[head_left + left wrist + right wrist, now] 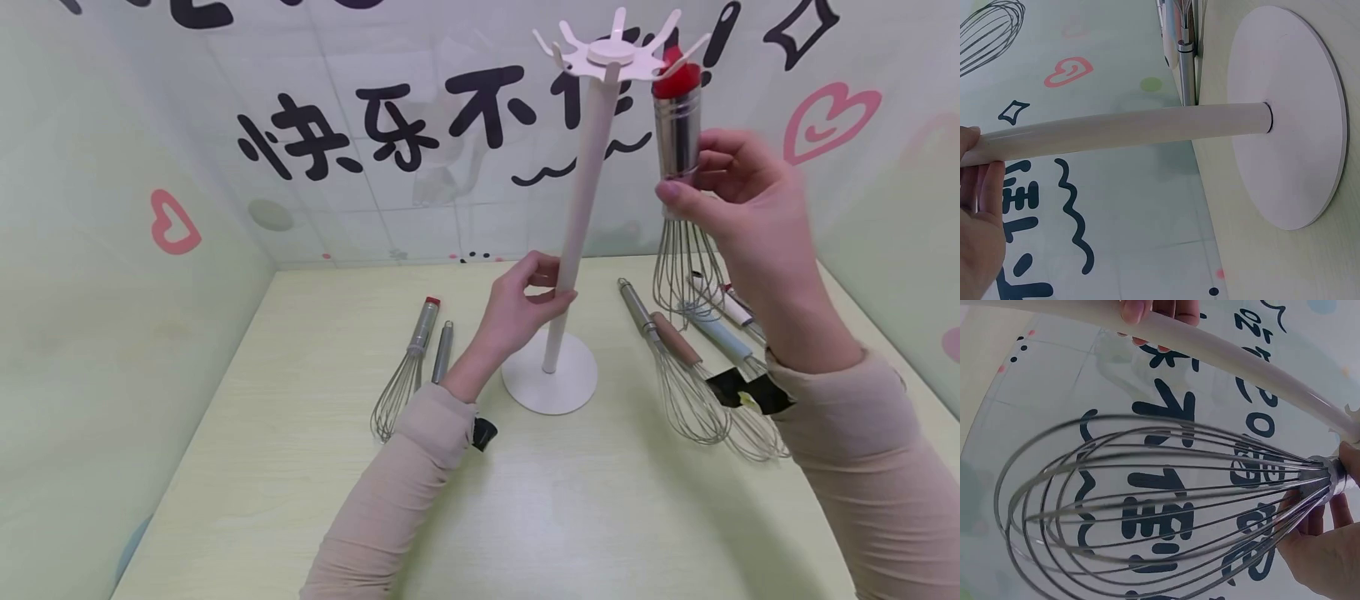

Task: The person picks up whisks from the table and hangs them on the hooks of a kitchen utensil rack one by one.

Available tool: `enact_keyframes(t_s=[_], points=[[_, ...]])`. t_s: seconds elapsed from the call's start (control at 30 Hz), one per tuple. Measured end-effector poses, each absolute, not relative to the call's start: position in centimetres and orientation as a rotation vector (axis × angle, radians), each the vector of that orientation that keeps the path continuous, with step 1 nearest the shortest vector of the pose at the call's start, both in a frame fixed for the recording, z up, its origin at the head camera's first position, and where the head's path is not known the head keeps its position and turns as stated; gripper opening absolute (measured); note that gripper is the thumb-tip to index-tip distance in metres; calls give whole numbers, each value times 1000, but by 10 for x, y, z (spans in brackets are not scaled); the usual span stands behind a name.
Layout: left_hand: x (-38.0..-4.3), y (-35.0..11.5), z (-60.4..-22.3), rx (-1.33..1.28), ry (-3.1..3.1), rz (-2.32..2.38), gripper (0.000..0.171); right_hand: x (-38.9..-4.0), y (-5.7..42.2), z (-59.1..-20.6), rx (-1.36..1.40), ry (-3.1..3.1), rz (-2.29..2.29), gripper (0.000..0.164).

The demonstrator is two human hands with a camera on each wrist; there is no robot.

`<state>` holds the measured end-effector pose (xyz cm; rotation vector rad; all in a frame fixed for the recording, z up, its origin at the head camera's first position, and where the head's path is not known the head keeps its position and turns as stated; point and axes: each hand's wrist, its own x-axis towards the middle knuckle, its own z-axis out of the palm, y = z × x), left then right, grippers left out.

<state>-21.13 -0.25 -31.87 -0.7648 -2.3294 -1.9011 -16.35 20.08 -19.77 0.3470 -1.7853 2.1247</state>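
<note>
A white stand has an upright pole (581, 200), a round base (550, 392) on the table and a ring of upturned hooks (611, 57) on top. My left hand (521, 304) grips the pole about a third of the way up, thumb in front. High on the right, my right hand (757, 200) holds a large whisk (677, 129) by the lower end of its metal handle, wires hanging down. The whisk's red end (678, 79) overlaps the right-hand hooks in the head view. In the right wrist view, the wire loops (1160, 506) spread out beside the pole.
Left of the stand lie a red-tipped whisk (424, 329) and a smaller whisk (443, 350), partly behind my left arm. On the right are a silver-handled whisk (637, 308), a brown-handled whisk (678, 340), a blue-handled whisk (722, 335) and others. A printed wall (420, 217) stands close behind.
</note>
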Motion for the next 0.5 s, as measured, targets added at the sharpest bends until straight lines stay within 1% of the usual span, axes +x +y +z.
enact_keyframes(t_s=[0.5], points=[[-212, -2, -321, -772, -2316, -1902, 29, -169, 189, -210, 426, -1897, 2124, 34]])
